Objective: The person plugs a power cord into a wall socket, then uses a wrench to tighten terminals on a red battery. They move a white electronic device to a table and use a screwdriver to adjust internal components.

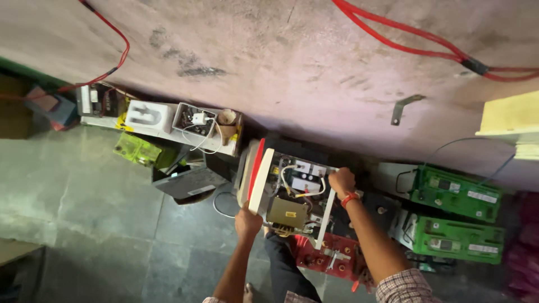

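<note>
Both my hands are on the opened power unit (289, 196), a white-framed box with a red stripe that sits at the middle of the frame, its lid off and its wiring and tan transformer showing. My left hand (247, 217) is closed around its lower left corner. My right hand (342, 182), a red band on the wrist, is curled over the upper right edge of the frame. Just below the unit lies a red battery (331, 255). Two green batteries (455, 210) stand at the right, by the pink wall (281, 56). A white shelf of parts (163, 120) sits upper left.
</note>
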